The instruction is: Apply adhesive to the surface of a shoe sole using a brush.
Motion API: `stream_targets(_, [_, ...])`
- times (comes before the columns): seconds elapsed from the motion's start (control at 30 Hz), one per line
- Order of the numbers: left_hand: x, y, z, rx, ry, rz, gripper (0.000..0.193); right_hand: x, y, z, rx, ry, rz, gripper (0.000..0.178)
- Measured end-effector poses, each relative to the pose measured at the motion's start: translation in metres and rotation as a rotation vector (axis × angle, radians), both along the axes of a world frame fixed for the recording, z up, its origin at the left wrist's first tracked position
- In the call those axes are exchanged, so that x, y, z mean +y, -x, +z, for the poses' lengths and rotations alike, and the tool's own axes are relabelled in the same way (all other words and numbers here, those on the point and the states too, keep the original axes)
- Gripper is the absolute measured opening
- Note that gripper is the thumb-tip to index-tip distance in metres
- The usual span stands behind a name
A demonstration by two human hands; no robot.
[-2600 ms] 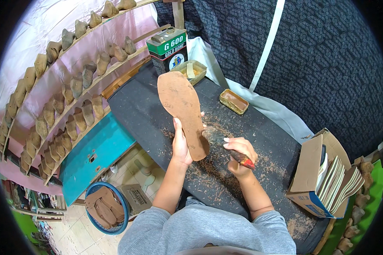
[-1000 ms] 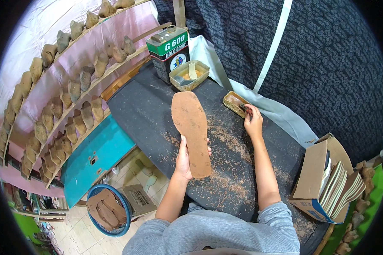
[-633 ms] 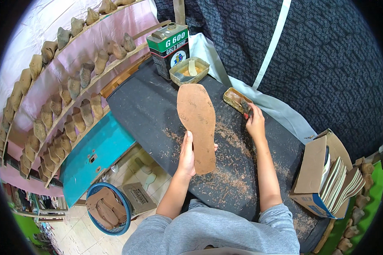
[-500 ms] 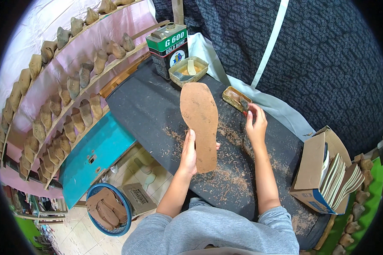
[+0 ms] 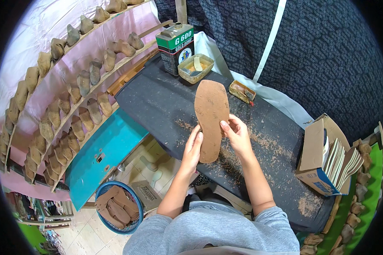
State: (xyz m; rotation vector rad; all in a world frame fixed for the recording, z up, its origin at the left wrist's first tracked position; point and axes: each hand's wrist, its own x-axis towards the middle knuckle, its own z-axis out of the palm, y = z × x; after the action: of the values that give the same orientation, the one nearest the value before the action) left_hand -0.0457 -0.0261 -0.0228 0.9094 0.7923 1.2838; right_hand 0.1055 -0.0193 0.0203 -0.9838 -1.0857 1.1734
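Observation:
A brown shoe sole (image 5: pixel 211 114) with dark smudges is held up over the dark worktable, its wide end pointing away from me. My left hand (image 5: pixel 193 148) grips its left edge near the narrow end, thumb on the face. On the opposite edge, at the waist, my right hand (image 5: pixel 237 135) pinches it with the thumb on top and fingers behind. Beyond the sole sits a small yellowish tray (image 5: pixel 235 94) with a red-tipped tool (image 5: pixel 249 100) resting in it. Left of that stands a larger plastic tub (image 5: pixel 193 77) holding amber residue and a pale scraper-like piece.
Brown shavings lie across the black tabletop (image 5: pixel 157 95). A green and black metal can (image 5: pixel 176 51) stands at the back left. At the right, a carton (image 5: pixel 312 148) holds several pale soles. Shoe lasts (image 5: pixel 83 80) line shelves at left. A blue basket (image 5: pixel 101 212) holds brown pieces below.
My right hand has let go of the tool at the small tray and come back to grip the sole's right edge. The view has shifted slightly.

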Motion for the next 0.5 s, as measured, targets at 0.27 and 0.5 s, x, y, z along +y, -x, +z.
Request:
stream_targets(0.27, [-0.043, 0.034, 0.002, 0.228, -0.029, -0.034, 0.044, -0.023, 0.019, -0.003, 0.006, 0.003, -0.042, 0.032])
stream_targets(0.5, [-0.094, 0.051, -0.007, 0.338, -0.006, 0.214, 0.039, -0.049, 0.047, -0.013, 0.024, 0.011, 0.097, 0.032])
